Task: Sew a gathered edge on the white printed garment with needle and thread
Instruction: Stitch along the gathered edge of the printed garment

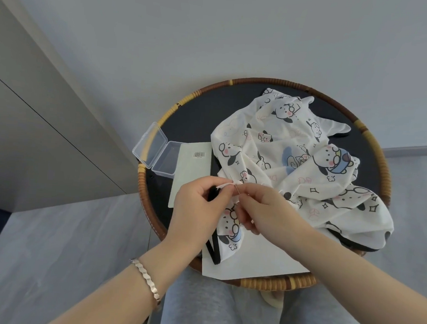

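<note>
Pinching the bunched edge, the left hand [199,204] grips the garment [284,146], which looks soft and limp and spreads beyond both hands. The right hand [267,212], just beside, pinches the thin needle [236,188]. Best held close to the stitch.

head cam, sole view | wide-angle | faces forward-down | close above left hand [199,207], right hand [269,214], round tray [271,80]

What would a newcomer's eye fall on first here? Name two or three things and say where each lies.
The white printed garment, covered in cartoon faces, sprawls over the right of the round wicker-rimmed table. At its near left edge, the left hand pinches bunched cloth while the right hand pinches a needle against it. A clear plastic box lies open at the table's left rim.
</note>
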A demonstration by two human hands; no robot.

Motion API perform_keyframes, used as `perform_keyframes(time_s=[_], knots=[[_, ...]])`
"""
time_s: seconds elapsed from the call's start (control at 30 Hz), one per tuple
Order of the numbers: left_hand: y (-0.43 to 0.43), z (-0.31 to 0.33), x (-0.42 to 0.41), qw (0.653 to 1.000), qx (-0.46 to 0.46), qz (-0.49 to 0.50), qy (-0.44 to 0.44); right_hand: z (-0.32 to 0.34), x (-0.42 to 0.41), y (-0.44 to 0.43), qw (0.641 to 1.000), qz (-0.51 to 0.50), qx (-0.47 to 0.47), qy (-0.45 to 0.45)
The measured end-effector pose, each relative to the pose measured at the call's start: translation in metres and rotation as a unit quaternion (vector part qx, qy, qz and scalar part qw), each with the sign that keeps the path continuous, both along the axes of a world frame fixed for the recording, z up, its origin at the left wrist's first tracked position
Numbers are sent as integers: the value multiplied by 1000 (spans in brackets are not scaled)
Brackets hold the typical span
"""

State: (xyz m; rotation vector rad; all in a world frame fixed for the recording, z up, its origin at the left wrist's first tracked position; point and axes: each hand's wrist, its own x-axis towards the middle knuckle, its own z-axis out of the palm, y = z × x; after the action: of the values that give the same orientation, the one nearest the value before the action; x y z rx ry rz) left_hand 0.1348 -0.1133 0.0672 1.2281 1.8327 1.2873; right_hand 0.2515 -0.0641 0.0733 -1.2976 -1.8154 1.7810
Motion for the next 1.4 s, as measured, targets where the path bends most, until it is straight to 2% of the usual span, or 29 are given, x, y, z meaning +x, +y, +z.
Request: perform_keyframes(time_s=[0.13, 0.2, 0.4, 0.53, 0.77, 0.87, 0.93, 1.0, 1.03, 1.07, 1.1, 1.13, 1.17, 1.2, 1.23, 1.27, 1.3, 1.33, 1.4], knots=[[-4, -2, -1, 989, 32, -51, 136, 1, 3, 2, 999, -22, -20, 13], [-5, -3, -1, 983, 38, -79, 161, 0, 4, 3, 997, -58, -37, 35], [-3, -3, -2, 994, 0, -91, 59, -4, 7, 8, 995, -20, -73, 61], [-3, -6, -1, 991, -31, -114, 59, -2, 13, 13, 990, -33, -120, 73], [-3, -9, 3, 993, -40, -98, 52, -8, 13, 16, 988, -148, -16, 37], [-3, -7, 5, 996, -43, -74, 10, -5, 9, 23, 951, -254, -80, 158], [-3, -5, 5, 996, -49, -58, -42, 0, 8, 28, 910, -264, -165, 276], [-1, -3, 4, 990, -68, -38, -120, -1, 7, 34, 894, -243, -194, 324], [-1, -2, 3, 985, -78, -29, -154, -3, 8, 36, 908, -227, -174, 306], [0, -2, 2, 981, -86, -19, -175, -6, 10, 39, 940, -202, -112, 250], [1, -2, 0, 979, -91, -10, -181, -11, 13, 43, 973, -165, -8, 158], [1, -3, -1, 980, -94, -5, -178, -17, 18, 48, 985, -113, 124, 39], [2, -3, -2, 981, -94, -3, -172, -23, 24, 55, 964, -44, 248, -79], [2, -4, -2, 981, -93, -2, -168, -28, 29, 62, 920, 25, 336, -201], [1, -4, -3, 982, -91, -1, -165, -32, 36, 69, 865, 77, 383, -314], [1, -4, -3, 983, -89, 0, -164, -34, 41, 76, 820, 99, 393, -403], [1, -5, -4, 983, -87, 1, -163, -35, 46, 82, 806, 83, 378, -448], [1, -5, -4, 983, -87, -1, -162, -33, 49, 87, 818, 47, 350, -454], [1, -7, -4, 983, -90, -5, -163, -25, 50, 91, 882, -23, 283, -377]])
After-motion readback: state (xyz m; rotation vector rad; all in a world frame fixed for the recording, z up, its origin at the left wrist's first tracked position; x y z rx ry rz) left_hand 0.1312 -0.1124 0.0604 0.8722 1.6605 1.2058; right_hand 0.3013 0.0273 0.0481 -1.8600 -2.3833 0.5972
